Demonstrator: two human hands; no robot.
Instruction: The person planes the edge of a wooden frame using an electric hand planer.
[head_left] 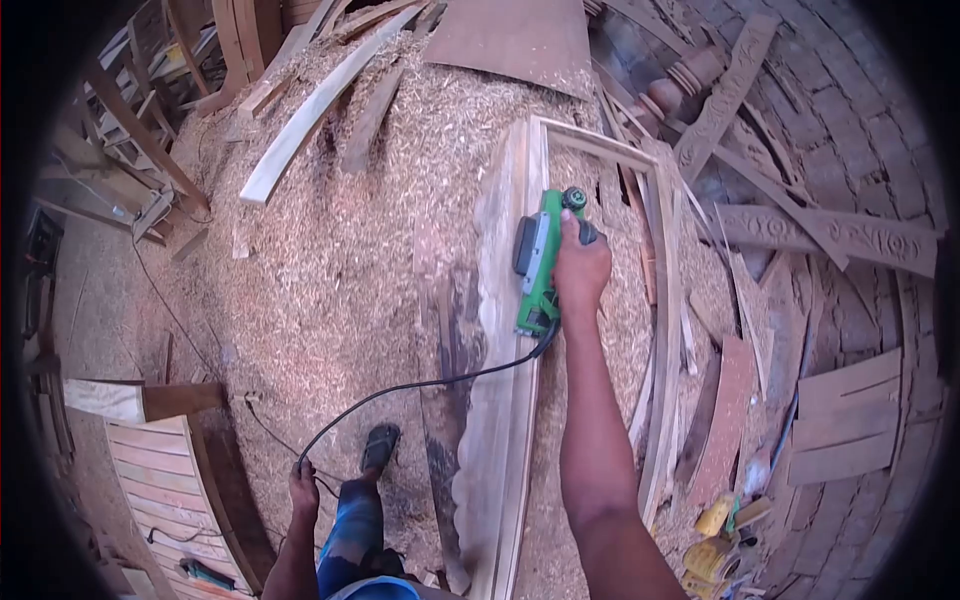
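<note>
A green electric planer [541, 262] rests on the long left rail of a wooden frame [525, 420], toward its far end. My right hand [583, 265] is wrapped round the planer's handle, thumb lying along its top near the front knob. From the planer's rear a black power cord [420, 384] loops down to the left. Low on the left, my left hand [304, 484] is closed on that cord, holding it off the floor. The frame's left rail has a scalloped outer edge. The planer hides part of the rail under it.
Wood shavings [330, 260] cover the floor. A slatted wooden piece [165, 480] stands at lower left, with another green tool [207, 575] on it. Carved boards [825, 232] lean at the brick wall on the right. Yellow containers [712, 558] lie at lower right.
</note>
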